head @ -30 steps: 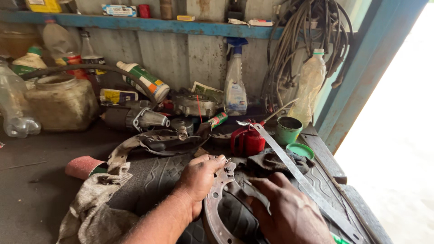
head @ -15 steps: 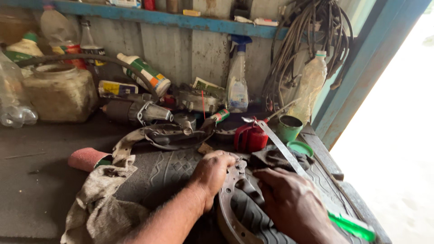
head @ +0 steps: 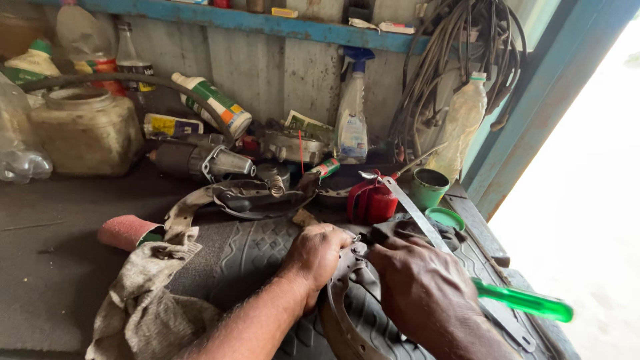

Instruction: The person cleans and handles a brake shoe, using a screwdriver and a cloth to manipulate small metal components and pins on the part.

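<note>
A curved metal brake shoe (head: 340, 313) lies on a black tyre (head: 247, 260) on the workbench. My left hand (head: 319, 257) presses down on the shoe's upper end, fingers curled over it. My right hand (head: 417, 287) is closed around a tool with a green translucent handle (head: 523, 301) that sticks out to the right; its working end is hidden under my fingers, close to the shoe's upper end.
A grey rag (head: 143, 300) lies left of the tyre beside a pink block (head: 123, 231). Behind are a long flat metal strip (head: 427, 227), a green cup (head: 429, 188), a red part (head: 372, 201), a spray bottle (head: 352, 120), jars, bottles and hanging cables (head: 460, 73).
The view has shifted slightly. My right hand has drawn in over the brake shoe's upper end with the green-handled tool; my left hand stays pressed on the shoe.
</note>
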